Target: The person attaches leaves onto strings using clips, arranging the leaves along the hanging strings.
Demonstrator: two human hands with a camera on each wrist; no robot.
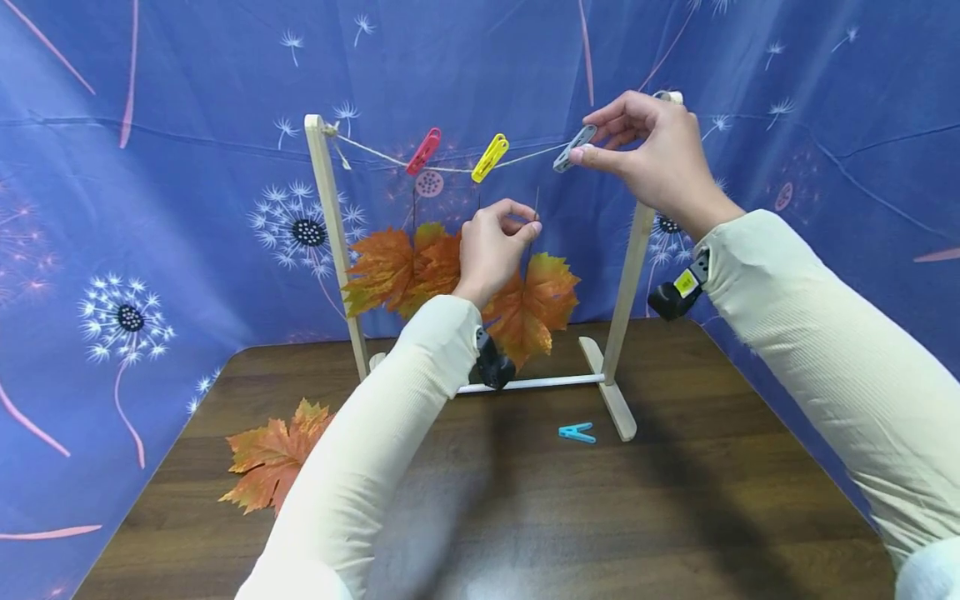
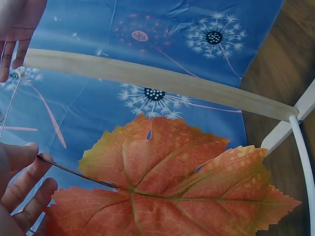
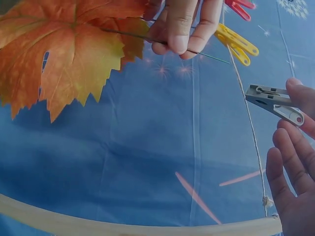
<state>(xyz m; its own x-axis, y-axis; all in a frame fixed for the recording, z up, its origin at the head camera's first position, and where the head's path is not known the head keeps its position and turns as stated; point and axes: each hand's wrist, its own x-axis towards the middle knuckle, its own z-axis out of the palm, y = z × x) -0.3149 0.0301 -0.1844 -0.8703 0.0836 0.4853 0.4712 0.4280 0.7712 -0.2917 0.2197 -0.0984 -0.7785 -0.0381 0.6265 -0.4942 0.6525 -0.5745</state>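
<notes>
An orange leaf (image 1: 536,304) at the centre of the head view dangles by its stem, pinched in the left hand (image 1: 491,250), while at upper right the right hand (image 1: 656,154) pinches a gray clothespin (image 1: 574,148) at the string (image 1: 450,170), which bears yellow (image 1: 490,158) and red clothespins (image 1: 424,152).

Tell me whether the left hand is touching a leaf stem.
Touching. The right wrist view shows it: the left hand pinches the leaf stem between thumb and fingers, the stem's end poking out beyond.
</notes>
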